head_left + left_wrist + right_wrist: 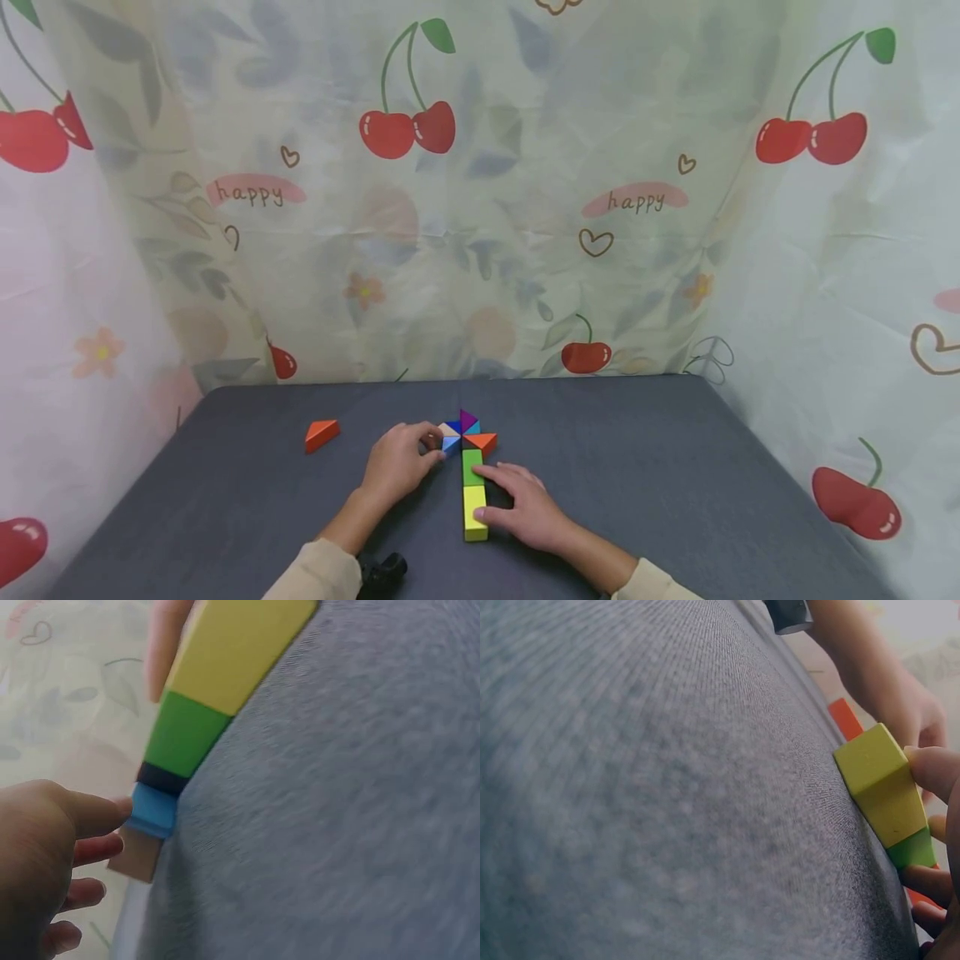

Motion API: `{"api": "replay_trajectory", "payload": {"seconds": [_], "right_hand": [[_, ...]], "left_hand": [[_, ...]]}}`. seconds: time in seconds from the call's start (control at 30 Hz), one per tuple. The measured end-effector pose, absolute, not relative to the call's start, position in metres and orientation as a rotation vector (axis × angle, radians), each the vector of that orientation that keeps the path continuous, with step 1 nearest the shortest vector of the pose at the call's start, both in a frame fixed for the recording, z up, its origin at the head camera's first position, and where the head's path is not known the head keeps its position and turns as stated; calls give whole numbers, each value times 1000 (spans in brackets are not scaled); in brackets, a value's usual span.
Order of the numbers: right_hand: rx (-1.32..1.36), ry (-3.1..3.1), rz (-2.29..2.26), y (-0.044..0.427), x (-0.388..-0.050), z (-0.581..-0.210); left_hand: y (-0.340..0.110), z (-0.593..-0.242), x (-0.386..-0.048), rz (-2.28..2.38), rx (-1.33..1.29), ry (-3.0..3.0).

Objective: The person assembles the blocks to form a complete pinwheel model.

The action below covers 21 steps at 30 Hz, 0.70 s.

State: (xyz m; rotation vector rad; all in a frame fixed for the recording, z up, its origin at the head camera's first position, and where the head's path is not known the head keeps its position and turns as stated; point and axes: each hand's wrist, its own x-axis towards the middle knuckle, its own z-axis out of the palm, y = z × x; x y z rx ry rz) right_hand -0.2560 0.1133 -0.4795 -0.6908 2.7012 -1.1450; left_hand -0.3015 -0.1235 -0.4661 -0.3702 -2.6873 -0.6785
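Several small triangular blocks form a wheel in the head view: purple (468, 419), orange (483, 442), light blue (450, 445), tan (447, 431) and other blues. Below the wheel, a green block (472, 468) and a yellow block (475, 514) stand in a straight column. At the wheel's left side, my left hand (401, 462) has its thumb against the light blue block (154, 810), with its other fingertips bent near the tan block (136, 853). My right hand (525, 504) touches the green block with a finger and the yellow block (881, 780) with its thumb.
A separate orange triangular block (322, 436) lies on the dark grey cloth (637, 467), left of the wheel. A black device (384, 575) sits by the left wrist. Behind the table hangs a curtain (487, 275) printed with cherries.
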Motion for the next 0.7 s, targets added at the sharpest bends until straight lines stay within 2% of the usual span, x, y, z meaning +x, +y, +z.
{"api": "replay_trajectory", "payload": {"seconds": [0.7], "right_hand": [[-693,2698,-1138,113,-253,-476]], "left_hand": [[-205,-449,-299,-668,-233,-2643]]}}
